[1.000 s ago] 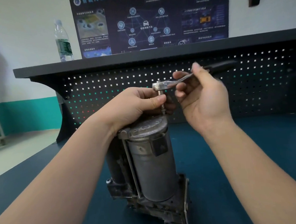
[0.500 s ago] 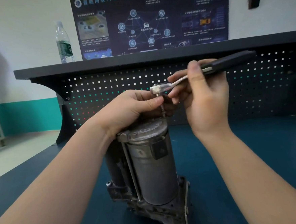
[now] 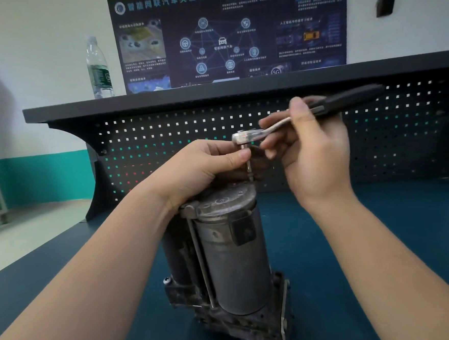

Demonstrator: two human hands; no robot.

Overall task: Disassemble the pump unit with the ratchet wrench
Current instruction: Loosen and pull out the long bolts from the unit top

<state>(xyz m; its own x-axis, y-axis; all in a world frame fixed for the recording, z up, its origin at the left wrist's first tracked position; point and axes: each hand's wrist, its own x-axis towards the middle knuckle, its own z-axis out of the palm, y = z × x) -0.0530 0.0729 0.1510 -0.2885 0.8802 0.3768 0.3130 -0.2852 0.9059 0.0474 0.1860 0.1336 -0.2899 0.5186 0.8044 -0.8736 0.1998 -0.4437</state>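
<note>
Behind perforated pegboard, cylindrical grimy pump unit, chrome ratchet wrench.

Wall poster above bench shelf: Chinese headline "智能网联汽车关键技术" along top; "5G" mark near bottom edge. Smaller captions unreadable. Water bottle left of poster: label illegible.

Bit tip under ratchet wrench hidden behind left hand fingers; contact with pump unit top unclear. Wrench handle motion-blurred at 2 o'clock. Pump base cut off at 6 o'clock edge.
</note>
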